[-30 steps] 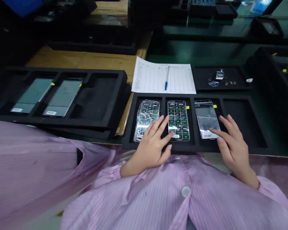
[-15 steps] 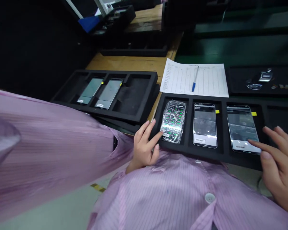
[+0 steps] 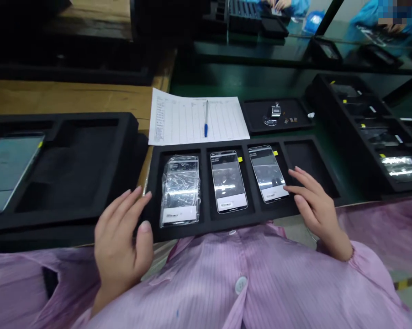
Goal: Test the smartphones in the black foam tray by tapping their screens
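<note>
In front of me lies a black foam tray (image 3: pixel 257 214) holding three phones in separate compartments. The leftmost is a phone in crinkled clear plastic (image 3: pixel 180 189). A bare phone with a lit screen (image 3: pixel 228 182) sits in the middle, a yellow tab at its upper right. My right hand (image 3: pixel 312 201) is open, its index fingertip at the lower right corner of the right-hand phone (image 3: pixel 267 173), which also has a yellow tab. Spread open, my left hand (image 3: pixel 122 237) rests at the tray's left end, holding nothing, near the wrapped phone.
Behind the tray lie a printed sheet (image 3: pixel 182 123) and a pen (image 3: pixel 206 119). A small dark tray (image 3: pixel 257 123) holds small parts. Another foam tray (image 3: pixel 127 151) with a phone is at left; stacked trays (image 3: pixel 350 146) stand at right. Blue-sleeved people work at the back.
The view has swung right. My left hand has drawn back from the wrapped phone, whose green-marked screen now shows grey and white. My right index finger has shifted to the right phone's edge.
</note>
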A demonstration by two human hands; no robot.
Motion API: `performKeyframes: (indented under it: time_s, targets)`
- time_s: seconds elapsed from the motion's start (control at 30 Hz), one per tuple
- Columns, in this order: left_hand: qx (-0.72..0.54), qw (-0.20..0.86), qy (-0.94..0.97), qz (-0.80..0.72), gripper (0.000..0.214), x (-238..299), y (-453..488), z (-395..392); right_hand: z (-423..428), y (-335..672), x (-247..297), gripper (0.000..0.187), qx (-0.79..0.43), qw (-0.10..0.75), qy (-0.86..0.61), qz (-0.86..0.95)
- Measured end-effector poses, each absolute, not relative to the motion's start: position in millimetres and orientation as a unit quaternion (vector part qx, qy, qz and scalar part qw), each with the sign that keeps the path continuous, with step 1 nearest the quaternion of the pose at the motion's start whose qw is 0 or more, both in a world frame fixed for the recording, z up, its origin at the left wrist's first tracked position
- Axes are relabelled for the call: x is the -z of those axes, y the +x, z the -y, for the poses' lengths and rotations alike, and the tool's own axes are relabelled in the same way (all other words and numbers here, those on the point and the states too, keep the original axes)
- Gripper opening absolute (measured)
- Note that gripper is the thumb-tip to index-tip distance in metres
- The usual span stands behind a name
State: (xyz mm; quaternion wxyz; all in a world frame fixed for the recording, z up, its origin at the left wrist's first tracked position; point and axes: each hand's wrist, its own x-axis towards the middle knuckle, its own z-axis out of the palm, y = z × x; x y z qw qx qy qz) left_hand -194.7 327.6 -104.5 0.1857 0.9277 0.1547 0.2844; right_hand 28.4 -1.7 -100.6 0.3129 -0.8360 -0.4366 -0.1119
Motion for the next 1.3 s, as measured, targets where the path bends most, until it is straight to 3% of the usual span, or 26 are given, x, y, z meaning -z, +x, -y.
performKeyframes:
  time_s: [0.13, 0.2, 0.37, 0.6, 0.7, 0.87, 0.93, 1.03, 1.13, 1.3]
  targets:
    - [-0.259, 0.242, 0.908, -0.221, 0.042, 82, -156, -337, -15, 90, 76, 0.025, 0.116, 0.277, -0.859, 0.414]
    - [-0.205, 0.256, 0.917, -0.225, 0.042, 75, -128, -347, -29, 144, 64, 0.024, 0.106, 0.254, -0.886, 0.373]
    - [-0.101, 0.199, 0.953, -0.203, 0.043, 82, -69, -368, -70, 259, 72, 0.018, 0.032, 0.225, -0.924, 0.307]
    - [-0.085, 0.135, 0.971, -0.177, 0.041, 94, -52, -363, -92, 288, 101, 0.02, 0.023, 0.26, -0.902, 0.344]
    - [-0.093, 0.126, 0.969, -0.191, 0.044, 86, -59, -361, -88, 276, 87, 0.029, 0.05, 0.296, -0.886, 0.353]
    - [-0.149, 0.145, 0.958, -0.197, 0.053, 76, -74, -366, -70, 197, 50, 0.01, 0.072, 0.378, -0.845, 0.372]
    - [-0.119, 0.138, 0.964, -0.194, 0.052, 79, -74, -366, -65, 149, 39, 0.02, 0.024, 0.432, -0.815, 0.386]
    - [-0.074, 0.112, 0.972, -0.191, 0.055, 89, -68, -363, -65, 88, 34, 0.02, -0.163, 0.57, -0.744, 0.309]
    - [-0.082, 0.096, 0.974, -0.189, 0.053, 95, -61, -362, -76, 52, 44, 0.023, -0.299, 0.645, -0.664, 0.232]
    - [-0.124, 0.11, 0.965, -0.204, 0.044, 90, -62, -367, -95, 29, 65, 0.022, -0.33, 0.706, -0.596, 0.193]
